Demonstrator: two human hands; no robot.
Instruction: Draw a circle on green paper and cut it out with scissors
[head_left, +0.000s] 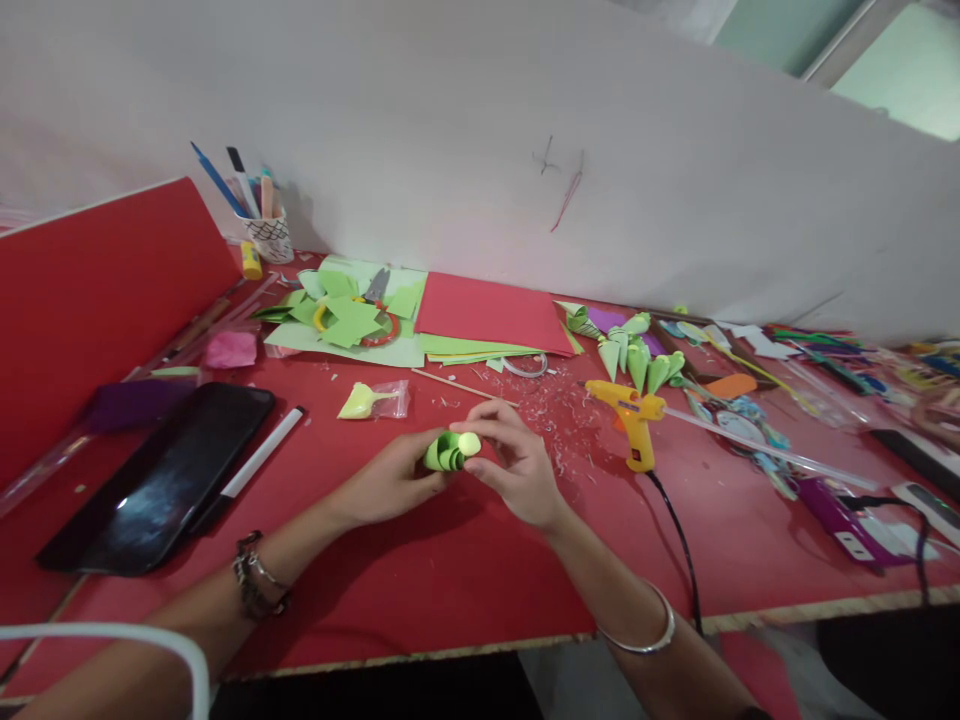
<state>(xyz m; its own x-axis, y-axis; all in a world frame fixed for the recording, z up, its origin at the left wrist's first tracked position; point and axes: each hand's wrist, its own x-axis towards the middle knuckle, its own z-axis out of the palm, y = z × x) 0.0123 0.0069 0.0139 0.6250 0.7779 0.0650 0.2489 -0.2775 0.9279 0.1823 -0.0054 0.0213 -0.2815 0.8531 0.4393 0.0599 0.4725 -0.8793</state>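
Observation:
My left hand (395, 477) is closed around a curled green paper piece (442, 455), whose rolled edges show between the fingers. Between thumb and fingers of my right hand (519, 462) is a small pale-yellow round piece (469, 444), held against the right end of the green paper. Whether the two are stuck together I cannot tell. Just beyond my hands lies a lump of yellow clay (358, 402) on a clear plastic packet (393, 400). A thin wooden stick (461, 386) rests behind my right hand.
A yellow glue gun (630, 418) lies to the right, its black cord (679, 530) running over the table edge. Green paper cones (637, 360), red paper (491, 313) and scissors (377, 286) are at the back. A phone (161, 480) and a marker (259, 455) lie left.

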